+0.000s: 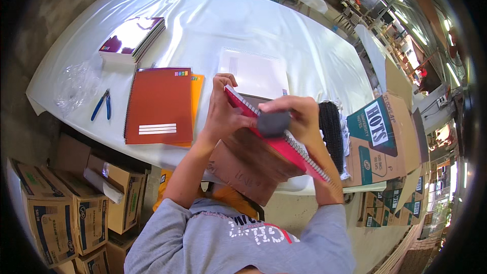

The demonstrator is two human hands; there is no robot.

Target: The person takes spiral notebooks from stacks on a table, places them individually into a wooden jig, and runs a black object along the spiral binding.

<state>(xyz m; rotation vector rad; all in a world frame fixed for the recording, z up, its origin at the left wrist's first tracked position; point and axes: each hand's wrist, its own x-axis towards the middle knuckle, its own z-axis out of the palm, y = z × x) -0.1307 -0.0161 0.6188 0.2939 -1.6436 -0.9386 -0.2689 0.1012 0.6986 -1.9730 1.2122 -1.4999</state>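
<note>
My left hand (pixel 221 107) grips the upper end of a pink-red notebook (pixel 297 156), tilted on edge, with pale loops or holes along its spine. A dark, blurred block (pixel 274 124) is in my right hand (pixel 302 111), against the middle of that spine. What the block is made of cannot be made out. Below the notebook a brown wooden board or box (pixel 243 170) with handwriting stands at the table's near edge. Beyond my hands a white-backed spiral notebook (pixel 256 71) lies flat. Black spiral binding coils (pixel 331 132) are heaped right of my right hand.
On the left lie a rust-brown notebook (pixel 158 102) over an orange notebook (pixel 198 99), blue-handled pliers (pixel 101 105), crumpled clear plastic (pixel 76 89) and a stack of purple notebooks (pixel 133 41). An open carton (pixel 383 144) stands right; several cartons (pixel 50 218) are piled lower left.
</note>
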